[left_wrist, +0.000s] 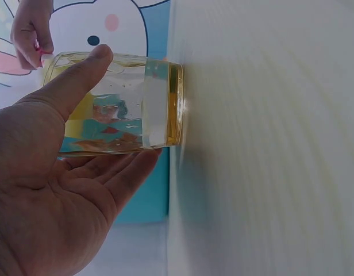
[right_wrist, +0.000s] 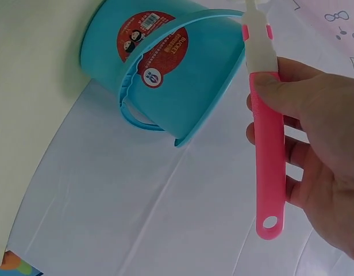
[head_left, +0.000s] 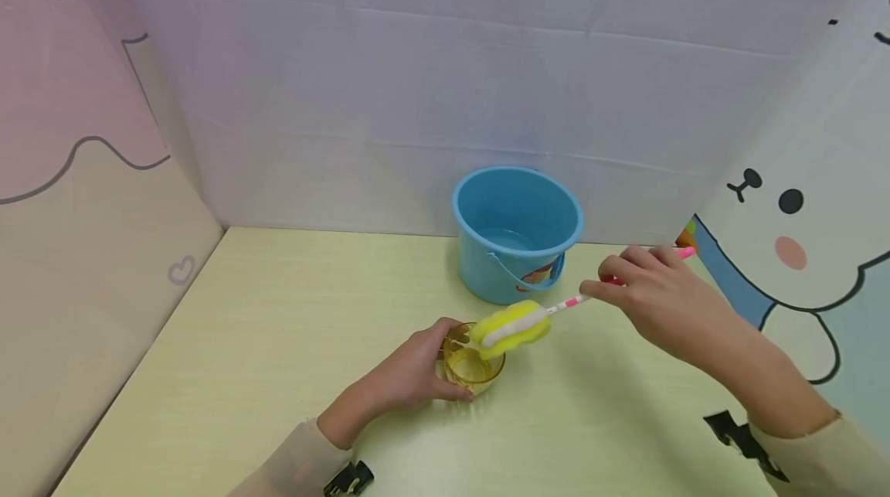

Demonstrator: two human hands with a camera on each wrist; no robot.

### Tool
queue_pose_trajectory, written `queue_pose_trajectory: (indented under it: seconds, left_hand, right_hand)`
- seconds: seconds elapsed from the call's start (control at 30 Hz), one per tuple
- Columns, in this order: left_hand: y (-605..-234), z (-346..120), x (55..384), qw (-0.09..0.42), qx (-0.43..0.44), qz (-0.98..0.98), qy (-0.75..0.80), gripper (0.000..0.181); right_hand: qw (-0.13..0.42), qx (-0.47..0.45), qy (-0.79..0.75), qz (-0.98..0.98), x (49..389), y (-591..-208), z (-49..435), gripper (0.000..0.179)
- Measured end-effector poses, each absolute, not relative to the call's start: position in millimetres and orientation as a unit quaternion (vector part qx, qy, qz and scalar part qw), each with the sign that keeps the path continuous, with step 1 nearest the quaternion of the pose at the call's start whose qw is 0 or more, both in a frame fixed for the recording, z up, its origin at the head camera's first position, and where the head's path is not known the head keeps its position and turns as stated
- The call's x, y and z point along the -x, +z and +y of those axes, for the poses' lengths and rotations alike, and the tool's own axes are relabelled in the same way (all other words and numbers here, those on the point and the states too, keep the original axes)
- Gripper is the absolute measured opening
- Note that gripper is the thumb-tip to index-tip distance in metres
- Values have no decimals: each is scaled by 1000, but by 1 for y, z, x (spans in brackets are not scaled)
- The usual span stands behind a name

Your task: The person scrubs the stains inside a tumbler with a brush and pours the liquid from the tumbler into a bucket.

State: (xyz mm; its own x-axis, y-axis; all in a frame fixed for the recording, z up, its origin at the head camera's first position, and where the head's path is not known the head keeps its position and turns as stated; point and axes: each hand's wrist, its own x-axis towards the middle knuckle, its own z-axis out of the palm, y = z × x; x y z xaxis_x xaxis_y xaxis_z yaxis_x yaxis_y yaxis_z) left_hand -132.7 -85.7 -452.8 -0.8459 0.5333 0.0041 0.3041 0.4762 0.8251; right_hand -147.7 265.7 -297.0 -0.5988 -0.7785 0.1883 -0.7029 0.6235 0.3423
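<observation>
Backdrop (head_left: pixel 417 79): pale sheets behind and to both sides; the left one is pink and cream with grey outlines, the right one carries a white cartoon face (head_left: pixel 793 226) with a pink cheek.
Bench (head_left: pixel 278 327): pale yellow-green top with a faint grain, running back to the sheets.
Bucket (head_left: pixel 480 269): light blue, upright at the back of the bench, its carrying loop hanging down the outside; mouth uncovered.
Brush (head_left: pixel 572 301): slanted through the air in front of the bucket; pink handle (right_wrist: pixel 270 161) with a hole at its end, white-and-pink shaft, yellow-and-white sponge head (head_left: pixel 518 327) at the mouth of the glass (head_left: pixel 469 365). Whether sponge and rim touch, I cannot tell.
Right hand (head_left: pixel 653 300): grips the pink handle, thumb laid against it, fingers behind.
Left hand (head_left: pixel 420 369): holds the glass between thumb and fingers.
Glass: clear amber, mouth up, in front of the bucket, its base at or just above the bench; contact is unclear.
Red label (right_wrist: pixel 160 49): on the bucket's outer wall, printed "BUCKET", with a barcode.
</observation>
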Motion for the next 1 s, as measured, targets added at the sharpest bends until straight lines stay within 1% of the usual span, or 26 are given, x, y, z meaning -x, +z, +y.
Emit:
queue_pose_trajectory:
  seconds: [0.2,0.53,0.7,1.0]
  left_hand:
    - [-453,-86,132,126,-247,849,449,90]
    - [-450,-85,132,130,-246,849,449,90]
    - [-449,-85,132,129,-246,850,448,90]
    - [-449,-85,132,126,-245,855,440,91]
  right_hand:
    - [139,-401,-99,-900,147,-304,270,52]
    - [125,-382,-72,-913,148,-315,277,50]
    - [125,-379,-58,-915,150,-319,281,46]
    - [131,-376,-37,-916,152,-325,286,47]
